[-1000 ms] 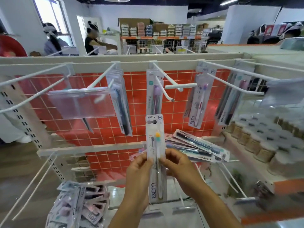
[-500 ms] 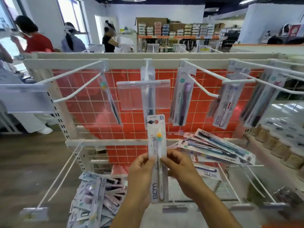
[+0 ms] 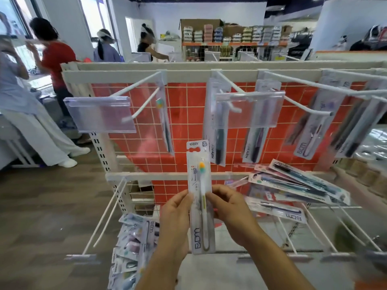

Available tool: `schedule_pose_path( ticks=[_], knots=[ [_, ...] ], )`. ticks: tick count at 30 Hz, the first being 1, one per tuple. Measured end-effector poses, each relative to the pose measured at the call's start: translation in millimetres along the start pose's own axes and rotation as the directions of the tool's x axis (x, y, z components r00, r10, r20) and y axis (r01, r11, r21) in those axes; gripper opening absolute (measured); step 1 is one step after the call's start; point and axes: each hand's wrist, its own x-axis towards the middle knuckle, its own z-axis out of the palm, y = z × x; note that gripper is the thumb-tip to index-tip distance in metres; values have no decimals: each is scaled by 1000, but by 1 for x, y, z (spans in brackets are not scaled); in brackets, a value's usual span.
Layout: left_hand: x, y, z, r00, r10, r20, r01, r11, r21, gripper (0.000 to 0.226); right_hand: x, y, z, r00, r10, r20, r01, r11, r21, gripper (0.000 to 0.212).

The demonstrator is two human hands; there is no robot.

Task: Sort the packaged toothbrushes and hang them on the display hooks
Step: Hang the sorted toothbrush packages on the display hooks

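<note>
White-carded BDM toothbrush pack (image 3: pixel 200 197), orange-green bristles, held upright at frame centre with hang-hole uppermost, likely for matching to its hook. Left hand (image 3: pixel 174 216) at 9 o'clock of pack, fingers pinching left edge. Right hand (image 3: pixel 230 208) at 3 o'clock, fingertips pinching right edge. Matching pack hung on upper hook (image 3: pixel 146 101), at 11 o'clock. Unsorted packs (image 3: pixel 293 185) at 3 o'clock.

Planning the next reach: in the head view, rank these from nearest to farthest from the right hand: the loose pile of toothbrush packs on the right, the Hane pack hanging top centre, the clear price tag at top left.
From the right hand:
1. Loose pile, just to its right.
2. Hane pack, hanging above.
3. Clear price tag, far upper left.
</note>
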Motion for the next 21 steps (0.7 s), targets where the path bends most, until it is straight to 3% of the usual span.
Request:
schedule_pose_path(
  ticks=[21],
  knots=[
    [3,0,-21,999,-30,20,29,998,54,22,-2,9,20,996,80,-43,-81,997,-17,18]
  ],
)
